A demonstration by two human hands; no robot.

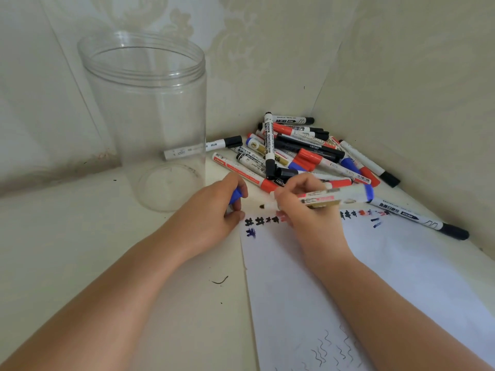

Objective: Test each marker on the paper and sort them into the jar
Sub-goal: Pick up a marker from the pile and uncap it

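Cream tabletop: right hand grips uncapped marker, left hand pinches cap.

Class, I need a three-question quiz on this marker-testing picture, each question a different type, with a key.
1. True or false: the clear jar already holds several markers.
2. Which hand holds the uncapped marker over the paper?
A. left hand
B. right hand
3. Fill in: the left hand holds a blue ____.

Key:
1. False; it looks empty, and the pile of markers lies beside it.
2. B.
3. cap.
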